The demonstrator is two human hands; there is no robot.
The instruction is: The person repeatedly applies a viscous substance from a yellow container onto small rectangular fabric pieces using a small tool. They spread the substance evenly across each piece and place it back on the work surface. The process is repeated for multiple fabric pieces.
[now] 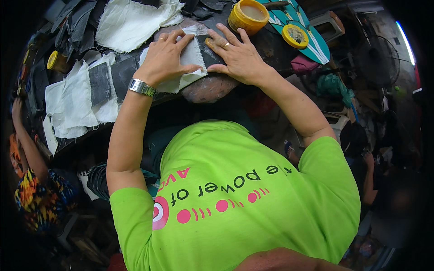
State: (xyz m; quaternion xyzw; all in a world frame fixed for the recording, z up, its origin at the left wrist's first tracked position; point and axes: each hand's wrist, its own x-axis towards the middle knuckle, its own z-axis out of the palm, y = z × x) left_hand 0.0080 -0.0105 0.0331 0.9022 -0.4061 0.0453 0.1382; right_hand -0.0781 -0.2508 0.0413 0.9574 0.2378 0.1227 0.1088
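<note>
Both hands pressed flat on a white frayed cloth piece [189,58] backed with dark leather, over a rounded brown stone block [209,88] on the desk. Left hand [165,56] fingers spread wide, right hand [237,54] likewise, smoothing rather than gripping. Yellow glue tub [248,16] just beyond right fingertips.

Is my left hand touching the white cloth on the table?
Touching. The head view shows the left hand pressed flat on the white cloth, fingers spread across it, thumb on its edge.

A dark workbench [271,43] carries white cloth pieces [72,101], dark leather cutouts [99,81] and a yellow tub [247,16].
</note>
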